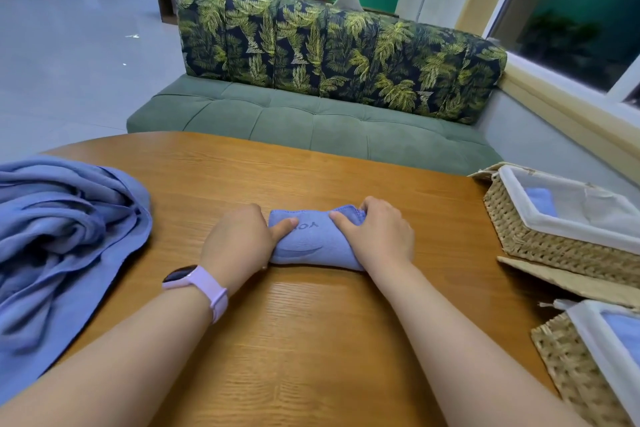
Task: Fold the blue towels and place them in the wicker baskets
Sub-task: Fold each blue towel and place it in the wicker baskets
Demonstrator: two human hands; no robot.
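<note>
A small blue towel [313,239] lies in the middle of the wooden table [294,340], folded into a plump, narrow bundle running left to right. Its top face shows stitched letters (they read upside down from here) and a darker curved line beneath them; a hemmed corner sticks up at its far right end. The left hand [239,243] grips the bundle's left end, thumb lying on top and the other fingers hidden behind it. The right hand [377,236] grips the right end the same way, thumb on top, fingers curled over the far edge. A lilac wristband [204,288] sits on the left wrist.

At the table's left edge lies a loose heap of blue towels [59,239], unfolded and rumpled. On the right stand two wicker baskets with white cloth liners: the far basket [540,239] and the near basket [571,360], each with blue fabric showing inside. Beyond the table is a green sofa [311,125] with a leaf-print backrest.
</note>
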